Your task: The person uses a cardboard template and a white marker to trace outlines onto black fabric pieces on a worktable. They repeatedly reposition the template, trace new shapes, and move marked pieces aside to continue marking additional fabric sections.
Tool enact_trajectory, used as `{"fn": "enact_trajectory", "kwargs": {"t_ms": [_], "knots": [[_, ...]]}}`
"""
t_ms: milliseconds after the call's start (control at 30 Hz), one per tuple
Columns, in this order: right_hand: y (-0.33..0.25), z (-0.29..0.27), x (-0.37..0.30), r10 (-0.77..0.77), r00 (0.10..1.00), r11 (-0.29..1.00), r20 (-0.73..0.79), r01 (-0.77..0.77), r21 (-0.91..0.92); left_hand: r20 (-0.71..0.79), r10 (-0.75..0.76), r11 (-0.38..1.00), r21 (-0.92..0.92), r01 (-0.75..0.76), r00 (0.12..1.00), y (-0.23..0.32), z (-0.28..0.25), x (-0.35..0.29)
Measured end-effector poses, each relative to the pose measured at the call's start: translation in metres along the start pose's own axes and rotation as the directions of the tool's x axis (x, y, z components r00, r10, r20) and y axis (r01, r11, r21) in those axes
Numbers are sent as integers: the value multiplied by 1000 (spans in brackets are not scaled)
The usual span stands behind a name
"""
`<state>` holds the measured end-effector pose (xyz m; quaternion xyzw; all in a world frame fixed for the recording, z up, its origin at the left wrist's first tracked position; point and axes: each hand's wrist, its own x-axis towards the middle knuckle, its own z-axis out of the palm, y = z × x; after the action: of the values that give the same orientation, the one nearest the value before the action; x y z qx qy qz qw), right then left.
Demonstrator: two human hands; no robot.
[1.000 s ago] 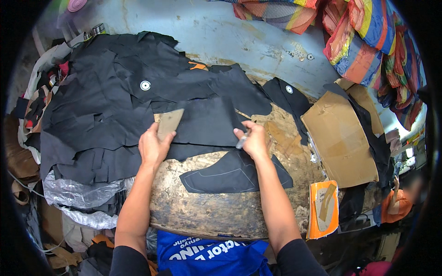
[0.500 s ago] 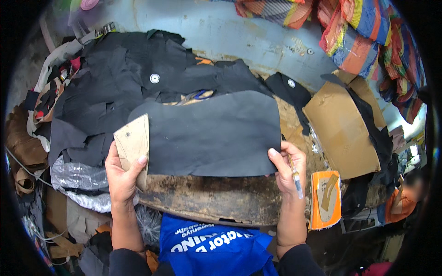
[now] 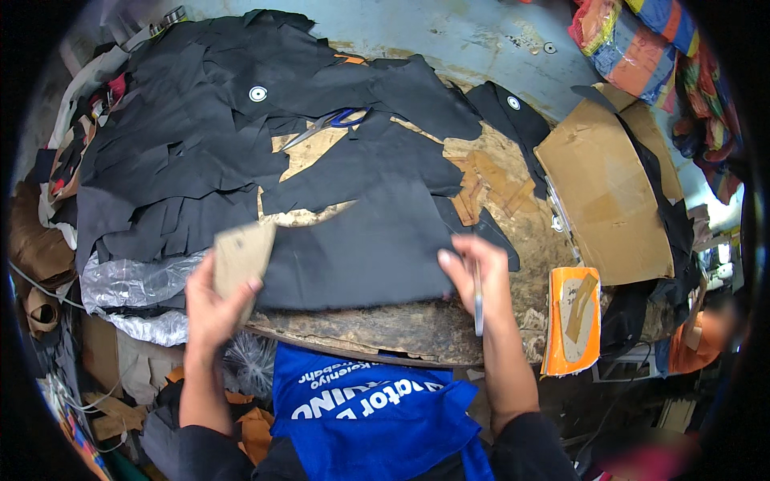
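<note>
A black sheet of leather-like material (image 3: pixel 361 256) lies at the table's near edge in front of me. My left hand (image 3: pixel 210 305) is closed on a beige cardboard template (image 3: pixel 241 260) with a small hole, thumb in front, over the sheet's left end. My right hand (image 3: pixel 485 280), slightly blurred, is at the sheet's right edge with a slim pen (image 3: pixel 479 309) held in it, tip pointing toward me. Whether its thumb still touches the sheet I cannot tell. Blue-handled scissors (image 3: pixel 346 119) lie beyond the sheet, blades toward the left.
Overlapping black pieces (image 3: pixel 176 120) cover the table's far left. Brown template strips (image 3: pixel 489 188) lie right of centre. At the right stand a cardboard box (image 3: pixel 605 192) and an orange-edged pad (image 3: pixel 573 321). Clear plastic (image 3: pixel 136 280) lies at the left edge. Another person (image 3: pixel 698 341) is far right.
The black sheet has come down onto the table, uncovering the scissors and brown strips. My right hand has moved left and up, its fingers loosened at the sheet's edge. The view has shifted.
</note>
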<state>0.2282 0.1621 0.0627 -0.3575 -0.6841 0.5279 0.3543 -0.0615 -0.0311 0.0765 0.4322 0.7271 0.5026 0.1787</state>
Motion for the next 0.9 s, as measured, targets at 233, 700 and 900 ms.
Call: {"fn": "enact_trajectory", "kwargs": {"t_ms": [233, 700, 900], "knots": [[4, 7, 151, -40, 964, 732, -263, -151, -664, -352, -64, 933, 312, 181, 934, -3, -27, 143], [-32, -1, 81, -24, 998, 948, 65, 2, 319, 839, 243, -309, -408, 859, 486, 6, 151, 37], [-66, -43, 2, -73, 988, 921, -133, 118, 371, 476, 367, -375, -711, 595, 800, 0, 160, 56]]}}
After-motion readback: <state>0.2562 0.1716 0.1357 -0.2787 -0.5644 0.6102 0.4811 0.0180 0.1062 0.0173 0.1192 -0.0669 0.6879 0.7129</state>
